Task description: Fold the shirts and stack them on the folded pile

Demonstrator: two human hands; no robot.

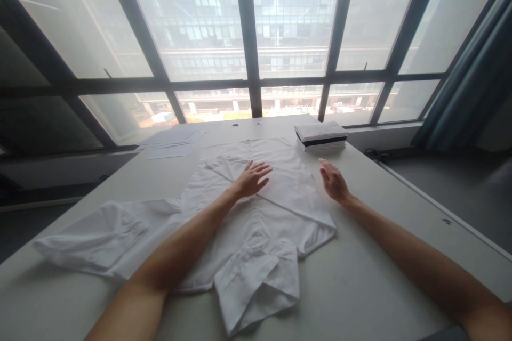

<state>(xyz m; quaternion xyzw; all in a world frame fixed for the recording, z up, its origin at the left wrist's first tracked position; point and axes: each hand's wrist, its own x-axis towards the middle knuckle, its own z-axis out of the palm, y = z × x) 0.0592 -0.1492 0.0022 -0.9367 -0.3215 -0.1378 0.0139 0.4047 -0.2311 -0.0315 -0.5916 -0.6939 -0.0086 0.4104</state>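
Head view, one entry. Item: white cotton button-up shirt [256, 208], laid flat across the pale grey tabletop [372, 277], collar end toward the window, one sleeve trailing off to the left, the other sleeve folded across the body, its cuff hanging at the near edge. Left hand [252, 178]: flat on the middle of the shirt, palm down, fingers together and stretched, grip apart, nothing clasped. Right hand [334, 181]: on or just above the tabletop at the shirt's right edge, fingers extended, grip likewise apart and holding nothing; whether it touches the cloth cannot be told. Adjacent: stack of folded white garments with one dark layer [321, 136], beyond the right hand at the far edge; loose pale sheets [172, 141] at far left; large dark-framed window [248, 37] behind; blue-grey curtain [472, 74] at right. Handling note, as judgement: smoothing goes best with flat palms stroking outward from the middle, one hand anchoring the cloth so the folded sleeve stays put.
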